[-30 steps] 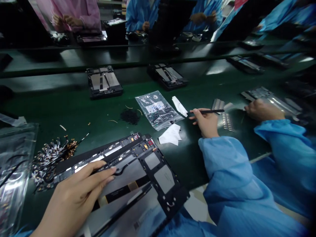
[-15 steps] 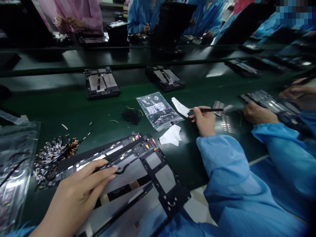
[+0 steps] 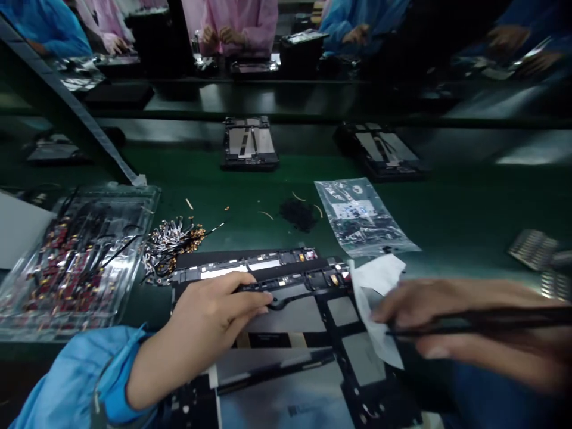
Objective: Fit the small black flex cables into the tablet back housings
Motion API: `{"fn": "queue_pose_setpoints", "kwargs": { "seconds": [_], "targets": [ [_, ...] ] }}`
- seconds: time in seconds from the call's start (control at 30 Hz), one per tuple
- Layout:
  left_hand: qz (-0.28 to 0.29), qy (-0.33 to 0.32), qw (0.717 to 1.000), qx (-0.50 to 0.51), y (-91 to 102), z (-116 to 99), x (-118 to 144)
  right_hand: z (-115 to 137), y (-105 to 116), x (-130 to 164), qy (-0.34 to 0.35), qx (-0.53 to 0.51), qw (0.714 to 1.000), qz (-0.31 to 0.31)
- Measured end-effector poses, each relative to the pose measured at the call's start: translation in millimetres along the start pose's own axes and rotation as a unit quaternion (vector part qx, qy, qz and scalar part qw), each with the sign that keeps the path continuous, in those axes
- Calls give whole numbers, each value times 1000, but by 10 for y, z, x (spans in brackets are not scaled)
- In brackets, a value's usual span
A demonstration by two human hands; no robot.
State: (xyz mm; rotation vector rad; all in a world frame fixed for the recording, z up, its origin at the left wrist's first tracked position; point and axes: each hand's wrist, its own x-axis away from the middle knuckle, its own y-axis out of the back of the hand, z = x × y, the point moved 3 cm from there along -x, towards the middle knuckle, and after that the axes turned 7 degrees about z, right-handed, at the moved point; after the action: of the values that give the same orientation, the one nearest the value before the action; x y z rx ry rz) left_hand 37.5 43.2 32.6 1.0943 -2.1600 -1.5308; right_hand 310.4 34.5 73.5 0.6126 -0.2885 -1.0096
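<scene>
My left hand grips the upper edge of an opened tablet, thumb and fingers closed on its frame. The tablet's grey battery and black ribbon strips lie exposed, and another opened tablet part sits just behind it. Over the tablet's right end is my right hand, blurred by motion. It pinches a white wipe that hangs against the tablet's corner. Black tweezers also lie in that hand, pointing left. A second white wipe is partly covered behind the held one.
A clear tray of small red and black parts stands at left, beside a heap of small connectors. Beyond are a black scrap pile, a plastic bag and opened tablets. Metal-coloured strips lie right. Co-workers sit opposite.
My right hand has come left and nearer, bringing the white wipe from the bench to the tablet's right end. My left hand keeps its grip. The view has swung left.
</scene>
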Motion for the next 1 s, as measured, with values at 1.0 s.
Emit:
{"fn": "queue_pose_setpoints", "kwargs": {
  "seconds": [1.0],
  "targets": [
    [63,35,997,-2,-32,-22,-46,119,-720,-770,78,7,991,107]
  ]
}}
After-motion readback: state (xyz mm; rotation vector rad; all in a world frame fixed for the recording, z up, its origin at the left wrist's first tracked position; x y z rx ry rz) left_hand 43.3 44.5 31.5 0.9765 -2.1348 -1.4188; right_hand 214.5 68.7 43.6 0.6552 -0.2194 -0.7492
